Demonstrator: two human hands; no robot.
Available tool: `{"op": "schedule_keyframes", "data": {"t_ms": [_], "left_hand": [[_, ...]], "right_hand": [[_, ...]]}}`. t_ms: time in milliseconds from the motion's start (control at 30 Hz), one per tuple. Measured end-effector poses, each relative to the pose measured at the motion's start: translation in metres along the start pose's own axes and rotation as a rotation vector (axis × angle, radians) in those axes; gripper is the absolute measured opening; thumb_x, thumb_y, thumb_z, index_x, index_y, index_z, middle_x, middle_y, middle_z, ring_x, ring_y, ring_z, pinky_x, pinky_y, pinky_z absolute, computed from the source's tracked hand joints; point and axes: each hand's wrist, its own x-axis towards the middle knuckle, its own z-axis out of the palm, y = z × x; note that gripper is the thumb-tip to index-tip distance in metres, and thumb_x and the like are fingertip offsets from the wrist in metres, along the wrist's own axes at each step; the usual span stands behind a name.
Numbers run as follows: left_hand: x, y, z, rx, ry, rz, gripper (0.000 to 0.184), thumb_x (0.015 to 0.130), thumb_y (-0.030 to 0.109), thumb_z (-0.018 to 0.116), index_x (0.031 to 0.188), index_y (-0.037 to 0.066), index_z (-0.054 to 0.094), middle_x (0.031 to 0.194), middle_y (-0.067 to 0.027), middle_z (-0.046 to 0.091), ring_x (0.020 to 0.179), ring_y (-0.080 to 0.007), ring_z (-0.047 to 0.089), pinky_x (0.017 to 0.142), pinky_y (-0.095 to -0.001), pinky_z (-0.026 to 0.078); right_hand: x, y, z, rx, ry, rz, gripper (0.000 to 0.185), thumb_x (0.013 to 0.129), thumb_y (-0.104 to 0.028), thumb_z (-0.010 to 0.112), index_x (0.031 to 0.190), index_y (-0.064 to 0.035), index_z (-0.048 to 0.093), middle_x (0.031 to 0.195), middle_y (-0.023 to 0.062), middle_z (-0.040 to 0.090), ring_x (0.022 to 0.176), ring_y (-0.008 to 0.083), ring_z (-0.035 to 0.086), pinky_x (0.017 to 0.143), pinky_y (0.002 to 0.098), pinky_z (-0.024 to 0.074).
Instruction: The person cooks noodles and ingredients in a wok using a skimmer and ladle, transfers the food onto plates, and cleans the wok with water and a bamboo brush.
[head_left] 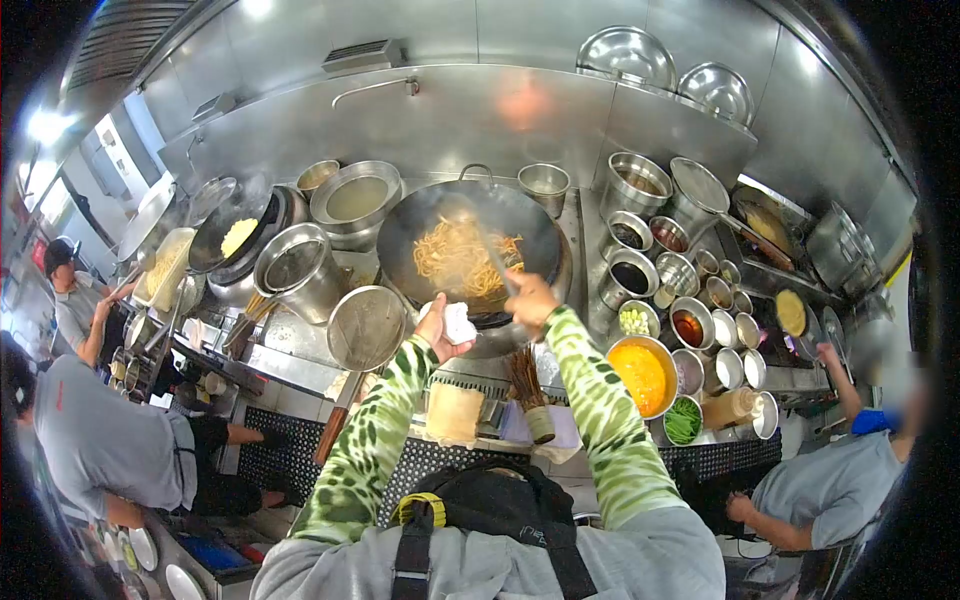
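Tangled golden-brown noodles (pixel 442 258) in a dark wok (pixel 398 238)

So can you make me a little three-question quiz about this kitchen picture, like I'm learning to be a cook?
1. Which of the camera wearer's hands grips the long-handled tool above the noodles in the wok?
2. True or false: in the picture, the orange mixture is to the left of the wok.
3. What is in the wearer's left hand?
A) a round strainer
B) a white bundle
C) a bowl of greens

Key:
1. The right hand.
2. False: the orange mixture is to the right of the wok.
3. B
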Motion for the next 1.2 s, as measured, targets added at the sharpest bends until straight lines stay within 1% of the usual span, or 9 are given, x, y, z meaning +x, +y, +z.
{"op": "schedule_keyframes", "data": {"t_ms": [67, 100, 133, 433, 500, 633, 767, 967, 1200], "left_hand": [[0.014, -0.003, -0.003, -0.029, 0.023, -0.024, 0.043, 0.087, 0.061, 0.058, 0.100, 0.020, 0.059, 0.083, -0.0059, 0.066, 0.075, -0.0301, 0.066, 0.057, -0.0403, 0.051], [0.017, -0.003, -0.009, -0.054, 0.003, -0.028, 0.043, 0.085, 0.060, 0.062, 0.099, 0.020, 0.060, 0.081, -0.0046, 0.065, 0.073, -0.0289, 0.065, 0.057, -0.0400, 0.051], [0.021, -0.001, -0.012, -0.082, -0.022, -0.034, 0.043, 0.083, 0.059, 0.065, 0.098, 0.019, 0.060, 0.079, -0.0034, 0.064, 0.071, -0.0276, 0.064, 0.056, -0.0397, 0.050], [0.060, -0.040, -0.003, -0.249, 0.170, 0.049, 0.020, 0.090, 0.034, 0.056, 0.097, 0.015, 0.059, 0.087, -0.0060, 0.064, 0.078, -0.0279, 0.063, 0.058, -0.0441, 0.053], [0.030, -0.041, -0.017, -0.096, 0.089, -0.145, 0.024, 0.095, 0.036, 0.049, 0.100, 0.015, 0.060, 0.086, -0.0069, 0.064, 0.076, -0.0284, 0.062, 0.058, -0.0447, 0.053], [-0.024, -0.008, 0.017, -0.177, -0.007, -0.255, 0.025, 0.096, 0.038, 0.049, 0.100, 0.017, 0.061, 0.088, -0.0059, 0.065, 0.079, -0.0258, 0.063, 0.062, -0.0441, 0.052], [0.016, -0.041, 0.000, -0.200, 0.002, -0.054, 0.021, 0.096, 0.033, 0.051, 0.099, 0.014, 0.060, 0.090, -0.0062, 0.065, 0.081, -0.0265, 0.066, 0.064, -0.0436, 0.058], [0.019, -0.138, -0.053, 0.114, 0.043, 0.083, 0.031, 0.095, 0.029, 0.049, 0.100, 0.000, 0.062, 0.089, -0.0146, 0.069, 0.067, -0.0261, 0.066, 0.059, -0.0440, 0.058], [-0.044, -0.013, 0.004, -0.194, 0.013, -0.129, 0.021, 0.097, 0.034, 0.049, 0.103, 0.015, 0.056, 0.087, -0.0065, 0.064, 0.074, -0.0297, 0.064, 0.062, -0.0477, 0.056]], "right_hand": [[-0.034, -0.002, 0.008, -0.298, -0.077, -0.073, 0.076, 0.082, -0.001, 0.055, 0.152, -0.0149, 0.029, 0.086, 0.0228, 0.067, 0.061, 0.0242, 0.066, 0.059, 0.0356, 0.0570], [-0.007, 0.081, 0.024, -0.617, 0.186, -0.653, 0.079, 0.078, -0.004, 0.054, 0.152, -0.0157, 0.028, 0.089, 0.0250, 0.066, 0.071, 0.0380, 0.066, 0.072, 0.0424, 0.0558], [-0.040, 0.072, 0.007, -0.564, 0.017, -0.494, 0.079, 0.076, -0.007, 0.055, 0.150, -0.0168, 0.032, 0.091, 0.0247, 0.066, 0.084, 0.0458, 0.062, 0.081, 0.0478, 0.0513], [-0.179, 0.019, -0.017, -0.453, 0.082, -0.237, 0.067, 0.085, -0.010, 0.059, 0.148, -0.0064, 0.035, 0.096, 0.0283, 0.061, 0.085, 0.0407, 0.062, 0.076, 0.0447, 0.0495], [-0.241, -0.011, -0.055, -0.414, -0.047, -0.270, 0.064, 0.085, -0.003, 0.063, 0.145, -0.0078, 0.042, 0.123, 0.0251, 0.061, 0.116, 0.0252, 0.061, 0.098, 0.0337, 0.0449], [-0.254, -0.070, -0.082, -0.457, -0.316, 0.293, 0.067, 0.083, -0.002, 0.062, 0.146, -0.0103, 0.041, 0.104, 0.0231, 0.068, 0.094, 0.0215, 0.069, 0.085, 0.0384, 0.0511], [-0.141, -0.001, -0.039, -0.585, -0.095, -0.425, 0.067, 0.082, -0.008, 0.062, 0.145, -0.0059, 0.039, 0.082, 0.0271, 0.061, 0.075, 0.0383, 0.065, 0.071, 0.0459, 0.0497], [-0.159, -0.015, -0.007, -0.594, 0.151, -0.499, 0.065, 0.081, -0.005, 0.061, 0.142, 0.0004, 0.040, 0.094, 0.0284, 0.062, 0.081, 0.0447, 0.060, 0.075, 0.0463, 0.0494], [-0.272, -0.077, -0.076, -0.513, -0.252, 0.097, 0.065, 0.089, -0.008, 0.062, 0.149, -0.0202, 0.039, 0.069, 0.0056, 0.067, 0.056, 0.0138, 0.064, 0.059, 0.0300, 0.0542]]}}
